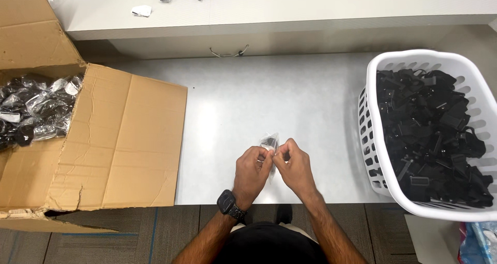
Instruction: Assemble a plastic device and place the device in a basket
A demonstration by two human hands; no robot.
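Head view. We find both hands together over the near middle of the grey table (pixel 269 95). The left hand (pixel 251 173), with a dark watch (pixel 227 203) at its wrist, and the right hand (pixel 296 166) each pinch the upper edge of a small clear plastic bag (pixel 269 141) that holds a dark item. The bag is held between the fingertips just above the tabletop, apart from both containers.

Risks, in our judgement: the two pinch grips sit close together on thin film, so an uneven pull could tear the bag crookedly or let the dark item drop onto the table. The table's near edge lies close under the wrists; a dropped piece could go over it to the floor.

To the person's left an open cardboard box (pixel 124 145) holds more bagged items (pixel 36 106); to the right a white basket (pixel 479 82) is heaped with black parts (pixel 429 134).

Limits of view: the fingers cover most of the bag, so we cannot identify its contents or say whether it is already open. The box and basket are cut off at the frame edges. Small objects on the far shelf (pixel 284 5) are too small to identify.
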